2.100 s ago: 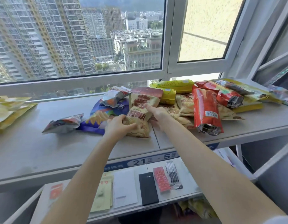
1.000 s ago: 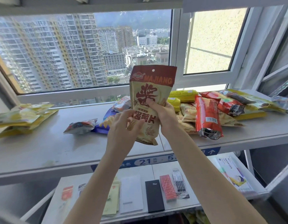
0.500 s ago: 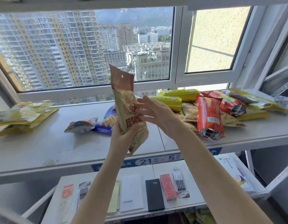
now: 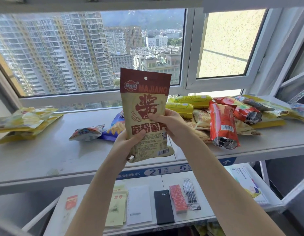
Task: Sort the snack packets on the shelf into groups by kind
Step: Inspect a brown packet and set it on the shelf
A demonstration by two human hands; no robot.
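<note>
Holding the tan MAJIANG packet (image 4: pixel 146 116) upright between them, both hands keep it lifted clear of the shelf (image 4: pixel 45 150), printed face toward the camera, most likely so the label can be read before choosing its group. The left hand (image 4: pixel 129 143) grasps the lower left edge, thumb curled over the front; the right hand (image 4: pixel 166 121) pinches the right side at mid-height, thumb pressed on the big red character. Neither hand is free.

Well to the left of the left hand lies a loose stack of yellow packets (image 4: pixel 26 121), which reads as a group already formed (a judgement from how they lie together). Just behind the left hand sit a small silver packet (image 4: pixel 87 132) and a purple packet (image 4: pixel 116 127), partly hidden by the held one. Behind and to the right of the right hand is the unsorted heap: yellow tube-shaped packets (image 4: pixel 190 100), a red packet (image 4: pixel 222 124) leaning over tan packets (image 4: pixel 201 118) that look like the held kind, and more red and yellow ones farther right.

Below the forearms, the lower shelf (image 4: pixel 205 206) holds stationery laid flat: a white notebook (image 4: pixel 139 205), a black diary (image 4: pixel 163 206), a red booklet (image 4: pixel 178 198) and a pack of pens (image 4: pixel 190 190).
</note>
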